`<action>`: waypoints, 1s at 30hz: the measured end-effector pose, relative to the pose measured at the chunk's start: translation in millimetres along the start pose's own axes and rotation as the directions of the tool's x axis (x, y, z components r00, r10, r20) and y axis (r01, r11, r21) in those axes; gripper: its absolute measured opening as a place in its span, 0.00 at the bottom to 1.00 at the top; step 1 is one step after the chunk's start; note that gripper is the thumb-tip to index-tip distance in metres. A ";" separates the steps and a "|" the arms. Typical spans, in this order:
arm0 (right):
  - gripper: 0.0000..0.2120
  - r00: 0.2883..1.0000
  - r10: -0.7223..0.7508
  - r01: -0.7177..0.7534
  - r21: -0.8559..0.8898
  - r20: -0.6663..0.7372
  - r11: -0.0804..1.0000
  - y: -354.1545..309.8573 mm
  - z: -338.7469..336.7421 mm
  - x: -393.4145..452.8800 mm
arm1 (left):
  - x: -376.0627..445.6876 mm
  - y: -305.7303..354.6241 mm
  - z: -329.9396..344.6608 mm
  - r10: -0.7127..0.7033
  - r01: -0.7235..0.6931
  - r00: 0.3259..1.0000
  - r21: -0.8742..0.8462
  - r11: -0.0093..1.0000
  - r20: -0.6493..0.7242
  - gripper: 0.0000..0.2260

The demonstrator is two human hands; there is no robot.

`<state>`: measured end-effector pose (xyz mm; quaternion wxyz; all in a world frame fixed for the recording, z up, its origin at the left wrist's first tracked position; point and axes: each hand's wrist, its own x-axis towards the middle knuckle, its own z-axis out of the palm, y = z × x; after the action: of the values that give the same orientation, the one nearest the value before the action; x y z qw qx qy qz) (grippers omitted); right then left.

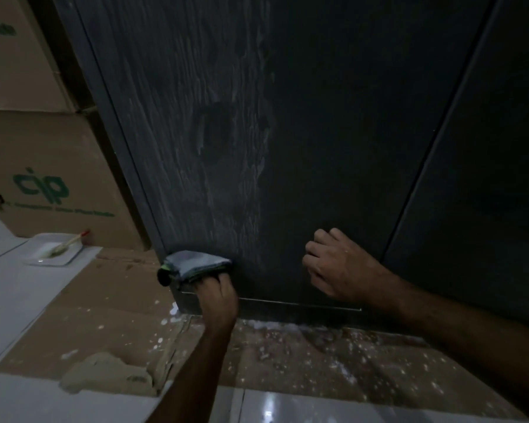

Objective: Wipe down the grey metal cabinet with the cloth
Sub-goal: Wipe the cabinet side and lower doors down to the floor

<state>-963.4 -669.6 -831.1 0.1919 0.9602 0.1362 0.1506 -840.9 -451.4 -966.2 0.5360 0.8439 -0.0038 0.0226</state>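
Head view: left hand pinching folded cloth against cabinet door's lower left corner; right hand braced there, fingers loosely curled, holding nothing. Likely risks: smearing streaks wider, cloth snagging bottom edge. One cloth, one cabinet, two hands, two boxes.

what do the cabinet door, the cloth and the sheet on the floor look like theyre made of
Dark grey cabinet door: looks like painted sheet metal with a matt finish, flat with thin straight seams and pale streaks on it. Folded grey cloth gripped by the left hand: soft layered fabric, possibly microfibre. Brown floor sheet: probably cardboard, with torn, white-spattered edges.
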 end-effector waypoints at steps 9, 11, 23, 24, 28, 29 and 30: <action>0.07 1.000 -0.011 0.011 -0.011 -0.007 1.000 -1.9 1.3 0.5 | -27.4 0.2 -12.6 0.331 -0.344 0.934 0.091 0.934 0.139 0.33; 0.07 1.000 -0.012 0.012 -0.020 -0.004 1.000 -2.2 1.2 1.2 | -23.7 17.8 -16.5 0.254 -0.255 0.967 -0.103 0.962 -0.019 0.33; 0.08 1.000 -0.018 0.017 -0.021 -0.018 1.000 0.8 6.3 0.5 | -9.5 43.9 20.8 0.246 -0.310 0.901 -0.132 0.942 -0.357 0.31; 0.08 1.000 -0.020 0.020 -0.021 -0.018 1.000 0.7 7.3 0.6 | -12.0 44.4 28.8 0.262 -0.314 0.908 -0.116 0.942 -0.328 0.31; 0.09 1.000 -0.021 0.021 -0.026 -0.015 0.999 1.0 7.5 1.6 | -17.6 9.4 38.4 0.396 -0.387 0.903 0.086 0.918 -0.165 0.32; 0.08 1.000 -0.022 0.021 -0.021 -0.014 1.000 1.1 7.7 0.9 | -13.6 -5.6 32.9 0.433 -0.418 0.892 0.133 0.899 -0.127 0.33; 0.08 1.000 -0.024 0.024 -0.017 -0.014 1.000 1.4 7.8 0.2 | -7.3 -16.7 26.9 0.450 -0.433 0.887 0.152 0.889 -0.107 0.35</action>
<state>-960.2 -673.4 -837.4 0.2008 0.9557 0.1480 0.1561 -846.8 -468.8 -993.0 0.4623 0.8488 -0.1570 0.2031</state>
